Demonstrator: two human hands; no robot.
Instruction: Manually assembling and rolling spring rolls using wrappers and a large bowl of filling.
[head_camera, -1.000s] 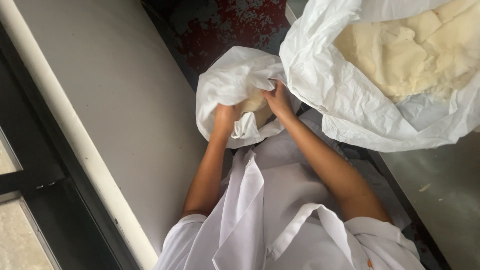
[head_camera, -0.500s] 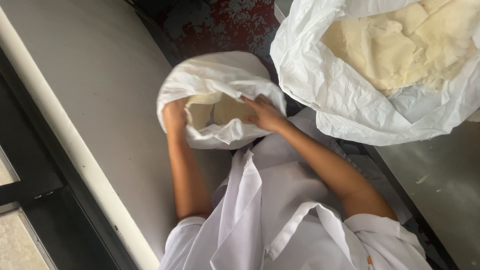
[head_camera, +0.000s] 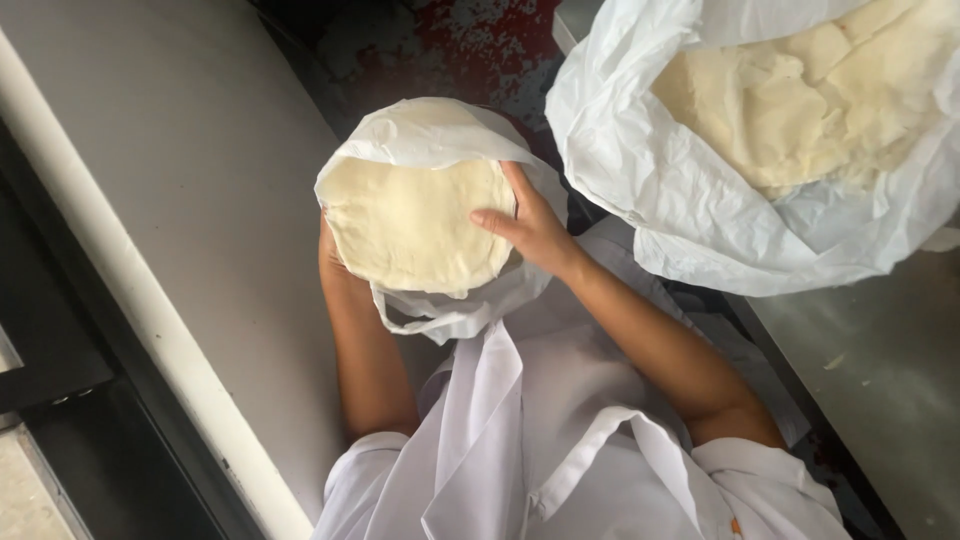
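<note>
A flat, pale round of dough (head_camera: 415, 225) lies in an opened white plastic bag (head_camera: 440, 135), held up in front of my chest. My left hand (head_camera: 329, 252) grips the bag's left edge from behind and is mostly hidden by it. On the right rim, my right hand (head_camera: 528, 228) rests its fingers on the dough's face, thumb behind the bag. The bag's loose handles (head_camera: 440, 318) hang down below the dough.
A large open white bag (head_camera: 700, 240) holding a big mass of dough (head_camera: 810, 90) sits on a steel counter (head_camera: 880, 390) at the upper right. A grey flat surface (head_camera: 190, 200) runs along the left. Dark, red-speckled floor (head_camera: 450, 50) shows between them. My white apron (head_camera: 520, 450) fills the bottom.
The bunched bag has been spread open, exposing the dough round. My hands moved apart to its left and right edges, and it now sits closer to the camera.
</note>
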